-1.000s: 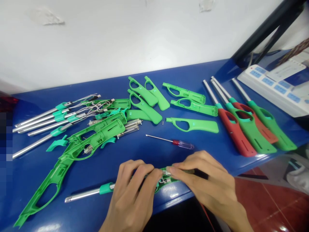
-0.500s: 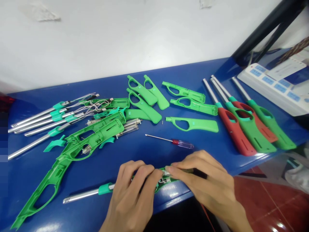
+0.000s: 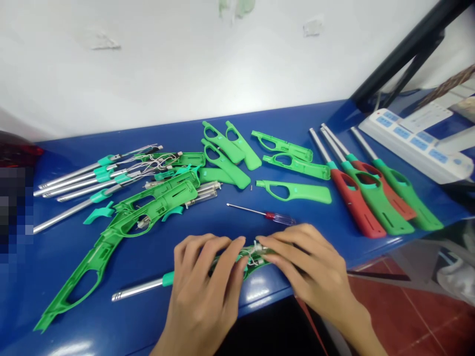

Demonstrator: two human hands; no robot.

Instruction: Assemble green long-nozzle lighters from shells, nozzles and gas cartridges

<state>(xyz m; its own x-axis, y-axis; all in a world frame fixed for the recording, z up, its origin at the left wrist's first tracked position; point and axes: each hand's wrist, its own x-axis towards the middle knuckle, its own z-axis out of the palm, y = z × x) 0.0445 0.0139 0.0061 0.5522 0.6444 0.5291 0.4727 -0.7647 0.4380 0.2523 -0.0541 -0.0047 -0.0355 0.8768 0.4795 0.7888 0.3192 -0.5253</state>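
A half-assembled gas lighter (image 3: 138, 289) lies near the table's front edge, its metal tube pointing left and its green shell open on top. My left hand (image 3: 208, 282) is closed around the middle of it, over the trigger area. Pinched near the shell's right end are the fingers of my right hand (image 3: 315, 267), gripping a pale inner part (image 3: 257, 248). White wires loop between the two hands. Much of the shell is hidden beneath my fingers. Behind my hands lies a screwdriver (image 3: 279, 218) with a clear purple and red handle.
On the left are several metal lighter tubes (image 3: 79, 178) with wires, and open green shell halves (image 3: 148, 210). More green shells (image 3: 295, 192) lie at the centre back. Whole red and green lighters (image 3: 356, 207) rest at right, before a white power strip (image 3: 417, 146).
My right fingers have shifted their grip on the inner part, which now stands slightly higher at the shell. My left thumb sits apart from the index finger. The whole view has shifted slightly.
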